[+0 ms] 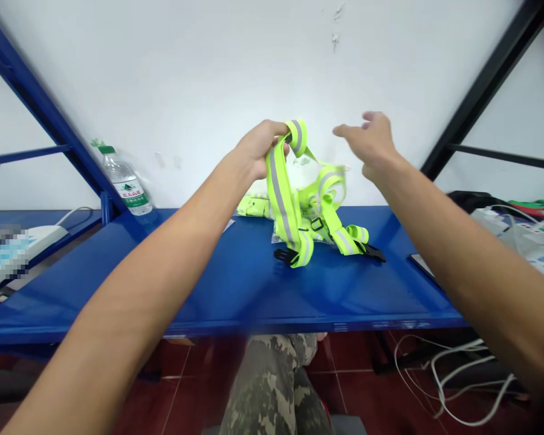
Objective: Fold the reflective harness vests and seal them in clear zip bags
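A neon yellow strap with a grey reflective stripe (280, 192) hangs from my left hand (259, 148), whose fingers are closed round its upper part. Its lower end, with a black buckle (285, 255), reaches the blue table (236, 284). Beside it, more yellow straps (330, 211) lie in a loose heap, partly over clear plastic, with another black buckle (372, 252) at the right end. My right hand (370, 140) is raised above and to the right of the heap, slightly blurred, fingers apart and holding nothing.
A water bottle (127, 184) with a green cap stands at the back left by a blue frame post. A dark flat device (424, 269) lies at the right edge, near plastic bags (517, 232). White cables (444, 386) hang below the table on the right.
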### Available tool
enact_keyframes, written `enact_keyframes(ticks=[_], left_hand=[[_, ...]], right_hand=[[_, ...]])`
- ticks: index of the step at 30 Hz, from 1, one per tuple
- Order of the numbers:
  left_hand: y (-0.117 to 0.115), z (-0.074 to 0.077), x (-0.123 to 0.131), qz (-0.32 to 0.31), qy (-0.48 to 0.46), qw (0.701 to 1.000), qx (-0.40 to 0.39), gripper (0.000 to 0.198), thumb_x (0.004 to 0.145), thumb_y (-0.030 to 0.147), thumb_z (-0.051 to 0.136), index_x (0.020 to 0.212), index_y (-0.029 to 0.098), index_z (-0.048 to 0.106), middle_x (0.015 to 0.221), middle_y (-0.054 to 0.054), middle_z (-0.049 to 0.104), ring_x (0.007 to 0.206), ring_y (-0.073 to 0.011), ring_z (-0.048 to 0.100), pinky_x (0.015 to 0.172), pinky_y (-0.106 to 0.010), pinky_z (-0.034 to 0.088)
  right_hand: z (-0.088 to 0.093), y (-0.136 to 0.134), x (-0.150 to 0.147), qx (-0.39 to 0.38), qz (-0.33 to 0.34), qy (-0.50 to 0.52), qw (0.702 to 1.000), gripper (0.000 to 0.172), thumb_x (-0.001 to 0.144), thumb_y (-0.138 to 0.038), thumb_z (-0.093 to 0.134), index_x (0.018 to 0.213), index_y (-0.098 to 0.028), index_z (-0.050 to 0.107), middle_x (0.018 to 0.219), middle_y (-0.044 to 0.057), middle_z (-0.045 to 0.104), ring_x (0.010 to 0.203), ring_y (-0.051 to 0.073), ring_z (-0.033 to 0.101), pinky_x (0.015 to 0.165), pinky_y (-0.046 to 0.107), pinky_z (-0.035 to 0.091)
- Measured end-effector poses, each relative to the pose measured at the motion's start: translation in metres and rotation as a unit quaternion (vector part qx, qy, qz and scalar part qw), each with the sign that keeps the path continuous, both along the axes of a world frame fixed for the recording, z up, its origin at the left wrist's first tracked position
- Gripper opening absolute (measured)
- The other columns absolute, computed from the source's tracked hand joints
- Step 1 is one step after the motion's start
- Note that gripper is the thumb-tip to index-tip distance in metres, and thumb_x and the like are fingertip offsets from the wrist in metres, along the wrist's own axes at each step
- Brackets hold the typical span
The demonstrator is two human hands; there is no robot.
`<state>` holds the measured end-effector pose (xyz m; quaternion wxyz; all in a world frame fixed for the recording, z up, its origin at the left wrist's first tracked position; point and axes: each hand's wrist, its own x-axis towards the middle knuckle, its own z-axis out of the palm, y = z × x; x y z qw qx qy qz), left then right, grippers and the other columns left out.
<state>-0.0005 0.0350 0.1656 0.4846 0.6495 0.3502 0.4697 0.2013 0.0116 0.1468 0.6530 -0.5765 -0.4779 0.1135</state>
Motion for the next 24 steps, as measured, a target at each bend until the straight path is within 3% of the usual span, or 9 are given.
enact_keyframes(ticks=[3,5,8,13,15,17,20,22,24], left_hand=[[-0.008,0.021,0.007,0.006,-0.043,0.994,-0.098,0.034,0.062,0.026,0.073,0.095,0.030,0.068,0.048,-0.001,0.052,0.049,-0.0207,0.053,0.040,-0.035,0.041],[-0.017,0.034,0.006,-0.023,-0.095,0.982,-0.164,0.025,0.070,0.016,0.065,0.094,0.024,0.065,0.042,0.005,0.037,0.035,-0.0103,0.030,0.035,-0.027,0.026],[-0.028,0.048,-0.012,-0.094,-0.113,0.977,-0.153,0.014,0.079,0.012,0.058,0.091,0.017,0.062,0.044,0.008,0.030,0.037,-0.0030,0.010,0.037,-0.021,0.011],[-0.023,0.051,-0.066,-0.143,-0.009,0.989,-0.021,0.013,0.087,0.018,0.062,0.100,0.018,0.065,0.048,0.008,0.029,0.042,-0.0025,0.005,0.037,-0.019,0.005],[-0.014,0.047,-0.084,-0.096,0.065,0.993,-0.015,0.017,0.084,0.019,0.067,0.100,0.020,0.066,0.052,0.007,0.030,0.041,-0.0019,0.013,0.042,-0.019,0.012],[-0.004,0.039,-0.094,-0.020,0.149,0.989,0.006,0.020,0.075,0.019,0.074,0.094,0.021,0.068,0.057,0.005,0.036,0.047,-0.0057,0.034,0.050,-0.022,0.024],[0.006,0.024,-0.096,0.149,0.241,0.948,0.148,0.023,0.060,0.016,0.080,0.076,0.023,0.065,0.061,0.002,0.045,0.074,-0.0166,0.049,0.068,-0.033,0.037],[0.010,0.015,-0.092,0.260,0.228,0.905,0.247,0.020,0.061,0.019,0.078,0.072,0.024,0.062,0.063,0.001,0.049,0.085,-0.0194,0.046,0.079,-0.036,0.036],[0.014,0.012,-0.087,0.309,0.157,0.907,0.241,0.015,0.071,0.027,0.072,0.079,0.024,0.059,0.068,0.001,0.051,0.087,-0.0183,0.045,0.082,-0.035,0.034]], right_hand=[[-0.002,-0.035,-0.041,-0.030,0.246,-0.093,0.964,0.050,0.074,-0.036,0.075,0.118,-0.025,0.054,0.112,0.007,0.063,0.105,0.024,0.060,0.084,0.035,0.051],[-0.004,-0.049,-0.058,-0.041,0.313,-0.138,0.939,0.054,0.071,-0.033,0.079,0.120,-0.027,0.057,0.099,0.005,0.068,0.095,0.024,0.064,0.080,0.035,0.053],[-0.006,-0.045,-0.056,-0.108,0.320,-0.187,0.922,0.042,0.066,-0.023,0.082,0.105,-0.022,0.067,0.079,0.006,0.068,0.077,0.024,0.065,0.070,0.037,0.054],[-0.005,-0.014,0.000,-0.189,0.227,-0.267,0.917,0.022,0.055,-0.006,0.082,0.062,-0.019,0.066,0.060,0.003,0.061,0.069,0.023,0.062,0.062,0.034,0.051],[-0.002,-0.011,0.019,-0.181,0.230,-0.227,0.929,0.022,0.056,-0.005,0.081,0.069,-0.019,0.069,0.063,0.002,0.063,0.071,0.022,0.063,0.062,0.032,0.052],[0.001,-0.014,0.032,-0.180,0.306,-0.141,0.924,0.031,0.060,-0.009,0.082,0.086,-0.019,0.072,0.077,0.003,0.069,0.077,0.020,0.065,0.067,0.032,0.053],[0.005,-0.019,0.039,-0.158,0.413,-0.028,0.896,0.030,0.065,-0.023,0.085,0.091,-0.019,0.071,0.091,0.005,0.072,0.080,0.017,0.067,0.074,0.032,0.054],[0.006,-0.020,0.040,-0.143,0.426,0.001,0.893,0.027,0.068,-0.038,0.085,0.080,-0.017,0.071,0.086,0.006,0.072,0.077,0.017,0.066,0.075,0.033,0.055],[0.006,-0.019,0.040,-0.159,0.433,-0.008,0.887,0.032,0.069,-0.046,0.083,0.077,-0.016,0.072,0.081,0.007,0.072,0.077,0.019,0.066,0.078,0.035,0.055]])
